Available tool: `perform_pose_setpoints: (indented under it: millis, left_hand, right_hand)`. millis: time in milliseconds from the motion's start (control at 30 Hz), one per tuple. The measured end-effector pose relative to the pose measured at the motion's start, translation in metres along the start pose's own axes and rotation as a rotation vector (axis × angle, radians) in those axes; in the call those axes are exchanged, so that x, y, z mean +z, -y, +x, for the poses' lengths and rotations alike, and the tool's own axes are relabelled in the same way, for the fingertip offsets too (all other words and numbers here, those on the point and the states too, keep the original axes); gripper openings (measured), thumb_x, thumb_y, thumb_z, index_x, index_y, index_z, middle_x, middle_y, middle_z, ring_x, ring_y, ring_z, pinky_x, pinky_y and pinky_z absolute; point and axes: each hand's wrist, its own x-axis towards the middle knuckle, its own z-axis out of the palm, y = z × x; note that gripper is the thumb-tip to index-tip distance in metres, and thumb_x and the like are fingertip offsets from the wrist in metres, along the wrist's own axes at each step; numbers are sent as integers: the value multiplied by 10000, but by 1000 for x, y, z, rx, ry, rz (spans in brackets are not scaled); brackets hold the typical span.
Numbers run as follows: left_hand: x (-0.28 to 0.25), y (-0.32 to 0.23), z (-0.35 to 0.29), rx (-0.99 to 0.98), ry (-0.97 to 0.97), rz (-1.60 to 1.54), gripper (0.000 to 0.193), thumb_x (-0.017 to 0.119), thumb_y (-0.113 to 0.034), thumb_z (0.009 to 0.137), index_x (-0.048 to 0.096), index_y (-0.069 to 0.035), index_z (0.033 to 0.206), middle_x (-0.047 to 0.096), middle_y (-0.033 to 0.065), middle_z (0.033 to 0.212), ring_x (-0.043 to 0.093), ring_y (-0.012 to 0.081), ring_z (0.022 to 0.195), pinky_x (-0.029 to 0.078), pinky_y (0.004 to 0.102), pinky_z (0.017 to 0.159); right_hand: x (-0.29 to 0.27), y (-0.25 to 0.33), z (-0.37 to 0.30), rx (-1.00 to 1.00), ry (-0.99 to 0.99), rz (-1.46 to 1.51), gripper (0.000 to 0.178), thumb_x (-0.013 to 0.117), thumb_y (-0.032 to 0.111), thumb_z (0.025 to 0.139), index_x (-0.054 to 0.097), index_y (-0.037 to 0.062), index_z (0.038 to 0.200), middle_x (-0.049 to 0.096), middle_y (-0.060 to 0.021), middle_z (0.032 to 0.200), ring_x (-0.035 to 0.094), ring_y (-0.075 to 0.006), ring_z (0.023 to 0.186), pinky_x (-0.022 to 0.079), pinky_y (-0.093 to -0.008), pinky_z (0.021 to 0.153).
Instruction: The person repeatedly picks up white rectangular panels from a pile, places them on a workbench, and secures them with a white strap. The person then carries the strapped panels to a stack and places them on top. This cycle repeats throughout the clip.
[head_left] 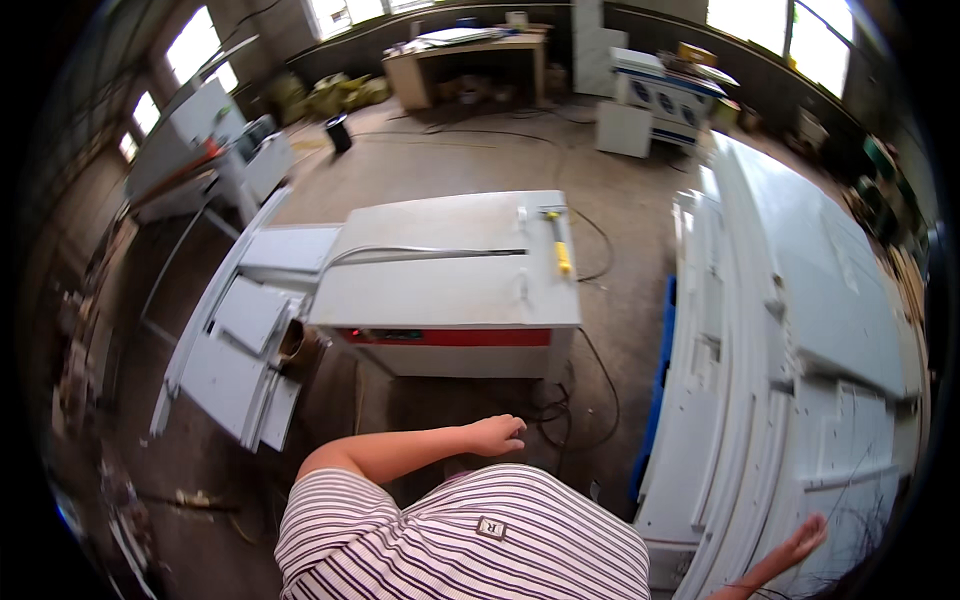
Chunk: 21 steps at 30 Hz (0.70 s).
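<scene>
My left arm bends across my striped shirt (480, 540), and my left hand (497, 435) hangs in front of it with the fingers curled loosely in. Nothing shows in that hand. It is apart from the nearest thing, a pale strapping machine (430, 290) with a red front band. A light strap (420, 249) lies across its top into a slot. A yellow-handled hand tool (562, 257) rests at the top's right edge. Far to the right, my right hand (803, 537) is held out low beside stacked white panels (830, 270), its fingers loosely extended and holding nothing visible.
White boards (225, 375) lie on a low frame at left, beside an open cardboard box (298, 345). Black cable (600, 370) loops over the floor right of the machine. A blue pallet edge (657, 390) shows under the panels. A wooden desk (408, 82) stands at the back.
</scene>
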Motion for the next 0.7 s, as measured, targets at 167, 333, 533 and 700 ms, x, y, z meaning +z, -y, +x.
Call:
perform_pose_setpoints:
  millis: [167,333,533,700]
  left_hand:
    - [-104,-4,-115,136,-330,-805,326,471,-235,971,514,-7,1200,630,82,1044,579,133,1005,435,282,906]
    - [-219,-43,-301,702,-534,-956,631,379,-486,956,447,66,1253,627,204,1024,617,263,999,442,384,919]
    - [-225,-96,-416,930,-1368,-601,413,443,-373,917,456,-74,1202,623,143,943,620,255,815,482,365,727]
    - [-237,-71,-434,1302,-1509,-289,226,523,-203,854,561,-98,1051,628,51,940,605,183,822,480,291,668]
  right_hand:
    - [211,243,-89,118,750,750,316,472,336,960,543,29,984,578,-70,858,597,-162,840,477,-301,851]
    - [294,463,-208,68,1593,1633,225,396,252,986,421,30,960,493,-120,917,617,-238,821,513,-410,819]
    - [259,639,-319,253,2192,1545,157,464,206,948,420,76,873,545,-117,863,632,-280,741,509,-416,758]
    - [233,716,-341,44,1927,920,145,546,184,887,518,90,780,575,-26,706,583,-183,644,470,-254,635]
